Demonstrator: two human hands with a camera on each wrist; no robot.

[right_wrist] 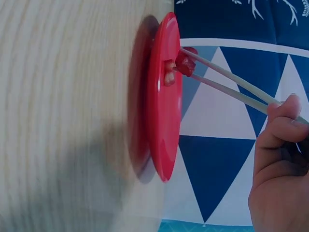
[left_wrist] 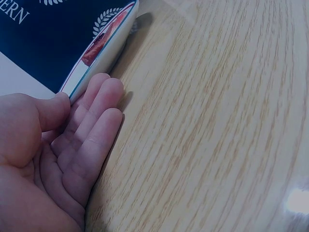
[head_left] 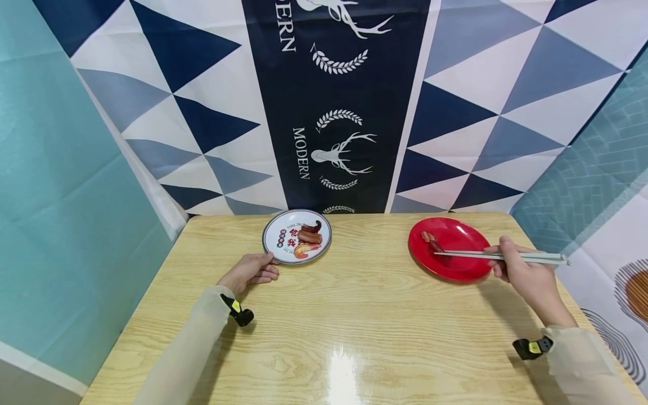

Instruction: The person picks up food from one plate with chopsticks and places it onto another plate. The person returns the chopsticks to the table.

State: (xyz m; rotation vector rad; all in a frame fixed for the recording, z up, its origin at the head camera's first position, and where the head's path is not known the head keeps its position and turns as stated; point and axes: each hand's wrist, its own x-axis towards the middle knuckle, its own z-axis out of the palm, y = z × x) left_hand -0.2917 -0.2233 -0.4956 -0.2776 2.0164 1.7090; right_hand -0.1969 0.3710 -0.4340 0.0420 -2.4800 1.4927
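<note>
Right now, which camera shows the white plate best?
The head view: it shows the white plate almost whole. The left wrist view shows it nearly edge-on, partly behind the left hand; the right wrist view misses it.

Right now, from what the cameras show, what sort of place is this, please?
Probably a curtained booth set up for tabletop work: patterned fabric hangs behind the wooden table, a teal sheet covers the left side, and the table bears a white plate and a red plate.

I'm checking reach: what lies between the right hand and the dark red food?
In the head view, chopsticks run from the right hand over the red plate to the dark red food.
</note>
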